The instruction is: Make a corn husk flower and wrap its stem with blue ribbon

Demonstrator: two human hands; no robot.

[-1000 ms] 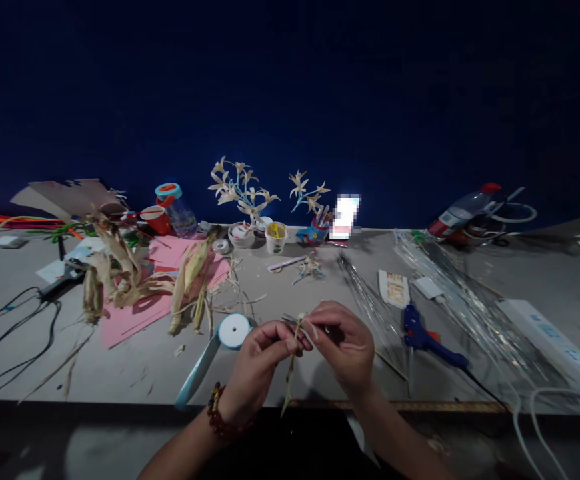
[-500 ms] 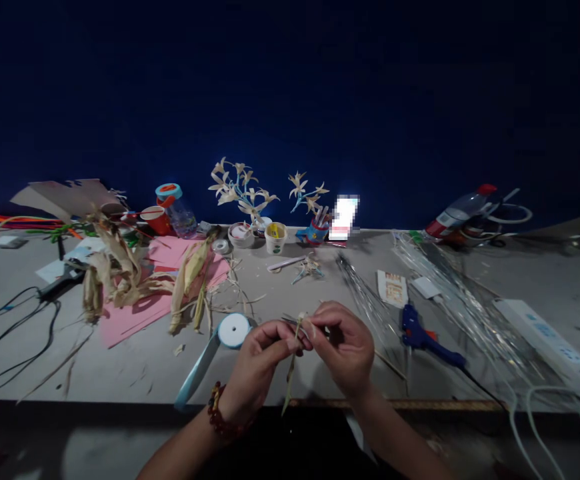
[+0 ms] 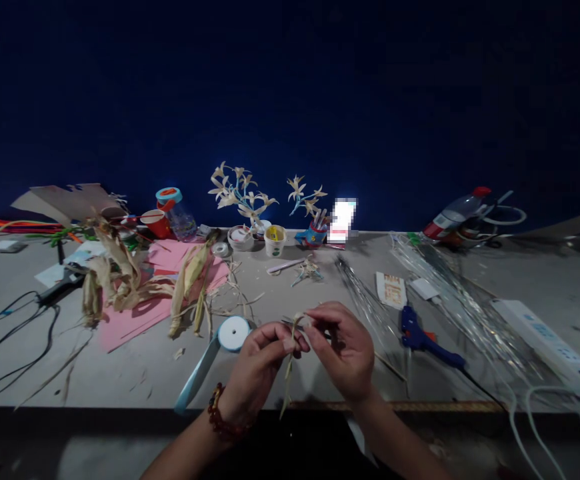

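Observation:
My left hand [image 3: 260, 360], a bead bracelet on its wrist, pinches a narrow strip of dried corn husk [image 3: 287, 383] between thumb and fingers. The strip's tail hangs down past the table's front edge. My right hand [image 3: 346, 350] is closed at the strip's upper end, which bends over between the two hands. A thin dark pointed piece [image 3: 287, 321] shows just behind the strip; my fingers hide most of it. Beside my left hand lies a roll of light blue ribbon [image 3: 234, 333], its loose end trailing to the front edge.
Dried corn husks [image 3: 130, 287] lie over pink paper [image 3: 135, 323] at left. Husk flowers on blue stems [image 3: 243, 190] stand at the back near small tubs [image 3: 275, 241]. A blue glue gun [image 3: 427, 340], wires [image 3: 370, 293] and a power strip [image 3: 545, 340] lie to the right.
My right hand's fingertips have drawn slightly away from my left hand, and more of the husk strip's bent top shows between them. My left hand keeps its pinch.

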